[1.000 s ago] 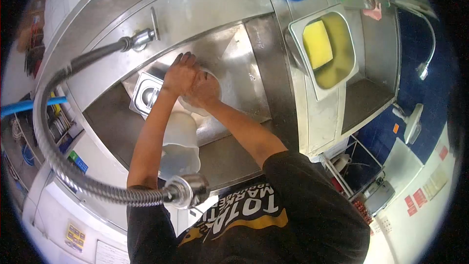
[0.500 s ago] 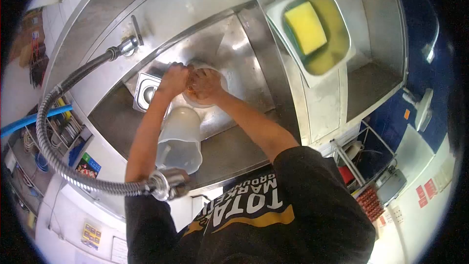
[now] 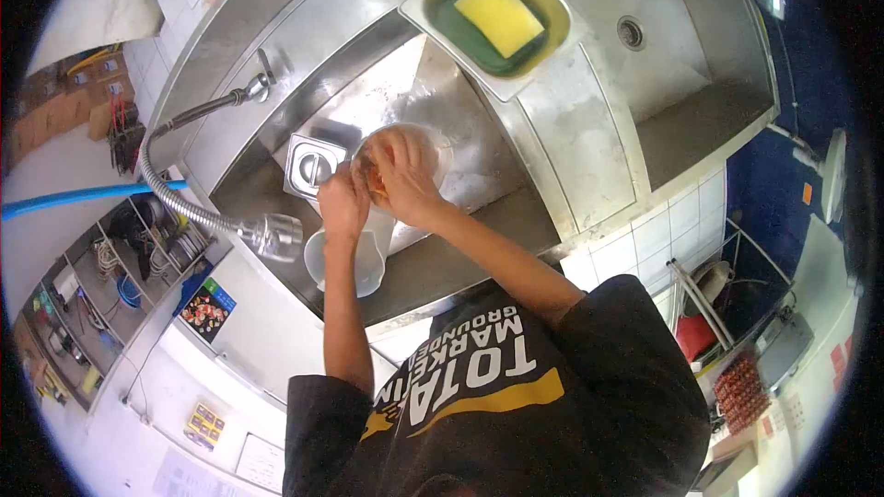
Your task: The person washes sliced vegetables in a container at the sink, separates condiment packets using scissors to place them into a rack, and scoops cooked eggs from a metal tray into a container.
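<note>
A clear round container (image 3: pixel 439 155) with orange-red bits or residue lies in the steel sink (image 3: pixel 479 161). At its near left edge is my left hand (image 3: pixel 344 202), fingers closed on the rim. My right hand (image 3: pixel 408 186) reaches over the container, its fingers bent down against the orange residue; whatever is under the fingertips is hidden. Below my left forearm, partly covered by it, rests a translucent plastic jug (image 3: pixel 366 267). Just left of the hands sits a small steel pan with a notched lid (image 3: pixel 313 166).
A steel pan with greenish water (image 3: pixel 545 2) and a yellow sponge (image 3: pixel 500 17) stands on the divider at right. Beyond it is a second basin with a drain (image 3: pixel 631 33). A hose sprayer (image 3: pixel 272 237) hangs at left, close to my left forearm.
The camera view has shifted, so the sponge pan appears further left and the second basin shows more. My right fingers have moved over the container; both hands stay at it.
</note>
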Motion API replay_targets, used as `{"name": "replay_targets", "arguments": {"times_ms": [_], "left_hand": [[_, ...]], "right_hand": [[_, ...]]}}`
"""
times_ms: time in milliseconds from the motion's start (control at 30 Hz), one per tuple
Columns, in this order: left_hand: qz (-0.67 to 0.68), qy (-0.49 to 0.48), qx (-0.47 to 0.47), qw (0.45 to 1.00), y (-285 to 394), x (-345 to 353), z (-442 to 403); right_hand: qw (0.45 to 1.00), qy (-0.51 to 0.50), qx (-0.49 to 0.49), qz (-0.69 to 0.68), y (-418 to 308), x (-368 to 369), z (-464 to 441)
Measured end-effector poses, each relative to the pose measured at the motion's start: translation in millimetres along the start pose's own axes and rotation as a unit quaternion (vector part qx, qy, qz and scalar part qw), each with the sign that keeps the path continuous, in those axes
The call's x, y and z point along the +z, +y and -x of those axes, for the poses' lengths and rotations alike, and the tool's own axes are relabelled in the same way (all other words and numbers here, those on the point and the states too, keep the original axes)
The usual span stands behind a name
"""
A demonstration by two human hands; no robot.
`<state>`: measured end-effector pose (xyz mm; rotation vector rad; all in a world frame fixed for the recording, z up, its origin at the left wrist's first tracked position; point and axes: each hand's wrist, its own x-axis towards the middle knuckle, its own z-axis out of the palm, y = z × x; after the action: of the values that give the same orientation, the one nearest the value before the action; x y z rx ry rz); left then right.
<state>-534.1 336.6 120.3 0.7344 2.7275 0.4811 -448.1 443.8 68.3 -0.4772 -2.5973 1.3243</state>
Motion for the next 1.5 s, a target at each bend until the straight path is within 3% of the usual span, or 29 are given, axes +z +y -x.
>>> {"name": "replay_targets", "arguments": {"times_ms": [167,233,267,367,467,567,667,767,833,867,933,1167,1500], "left_hand": [[-0.009,0.044,-0.008,0.999,36.5,-6.6,25.3],[-0.008,0.060,-0.013,0.998,39.3,-8.9,37.8],[-0.012,0.063,-0.011,0.998,40.3,-10.0,45.2],[0.006,0.061,-0.048,0.997,54.0,-13.9,65.3],[-0.008,0.103,-0.043,0.994,74.9,-16.1,69.8],[-0.030,0.080,-0.030,0.996,86.7,-27.1,72.2],[-0.109,0.065,0.008,0.992,99.1,-39.1,71.7],[-0.155,0.062,0.064,0.984,111.5,-51.4,67.8],[-0.175,0.071,0.054,0.981,123.6,-55.7,66.0],[-0.193,0.079,0.044,0.977,128.0,-57.3,65.1],[-0.205,0.083,0.052,0.974,136.7,-61.4,65.8],[-0.296,0.003,-0.006,0.955,176.0,-57.9,72.7],[-0.412,0.016,0.007,0.911,209.3,-57.3,94.5]], "right_hand": [[0.998,-0.039,0.020,-0.039,0.0,-27.3,19.0],[0.990,-0.052,0.110,-0.067,-12.8,-40.4,34.2],[0.991,-0.049,0.106,-0.070,-16.5,-42.4,38.8],[0.995,0.027,0.087,-0.031,-17.2,-36.6,52.3],[0.990,-0.042,0.103,-0.090,-9.3,-38.9,44.7],[0.985,-0.100,0.108,-0.089,-2.0,-21.6,48.6],[0.990,-0.115,0.077,-0.036,18.6,35.2,55.3],[0.981,-0.157,0.027,-0.107,15.2,46.8,47.1],[0.955,-0.262,0.035,-0.135,14.4,52.8,45.5],[0.955,-0.262,0.033,-0.136,17.8,54.4,45.6],[0.936,-0.250,-0.158,-0.189,42.9,87.1,53.9],[0.908,-0.337,-0.072,-0.239,28.4,52.8,74.9],[0.902,-0.368,-0.023,-0.223,2.2,28.8,105.7]]}}
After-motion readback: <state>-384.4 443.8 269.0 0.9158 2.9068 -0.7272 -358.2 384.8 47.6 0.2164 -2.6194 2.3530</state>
